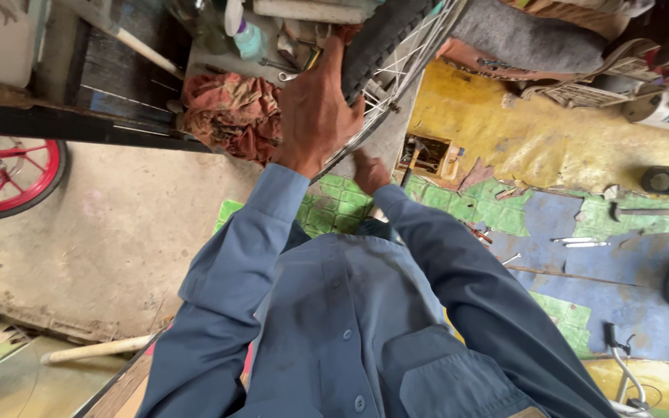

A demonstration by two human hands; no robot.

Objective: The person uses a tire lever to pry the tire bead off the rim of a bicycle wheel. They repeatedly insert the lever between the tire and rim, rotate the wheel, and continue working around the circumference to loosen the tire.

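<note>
My sleeves and shirt (350,310) are a dusty slate blue with matching blue buttons. The tyre (377,35) under my left hand (315,116) is black, its rim (396,93) and spokes bare silver. The rag (230,112) beside it is rusty red-orange, blotched darker. Over at the left a second wheel (9,178) is bright red. The floor (551,147) is patchy: worn yellow, green tiles in a square grid, scuffed blue, and plain grey-beige concrete. The bottle (249,39) is pale turquoise

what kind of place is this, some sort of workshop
Most likely a bicycle repair shop. The left hand grips a spoked wheel's tyre, a red wheel sits at the left edge, and wrenches lie on the worn painted floor.
</note>
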